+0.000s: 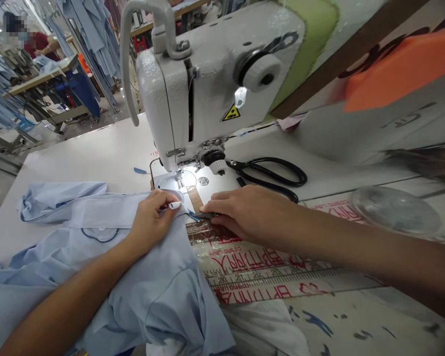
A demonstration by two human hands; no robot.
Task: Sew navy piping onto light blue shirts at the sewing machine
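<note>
A light blue shirt piece [163, 277] lies bunched over the left and front of the table, a dark curved line on its pale band. My left hand [152, 217] is closed in a pinch on the cloth's edge, just in front of the presser foot [180, 180]. Close by on the right, my right hand [237, 210] is closed around thread snips [206, 216], mostly hidden by the fingers. Their tips meet a small blue strip [193, 215] at the cloth's corner. The white sewing machine [215, 84] stands over both hands.
Black-handled scissors [274, 173] lie on the machine bed. Taped to the table edge is a measuring tape [267, 274]. A round translucent dish [395, 208] sits at right; blue scraps [319, 322] lie in front. Another person [40, 44] works at the far left.
</note>
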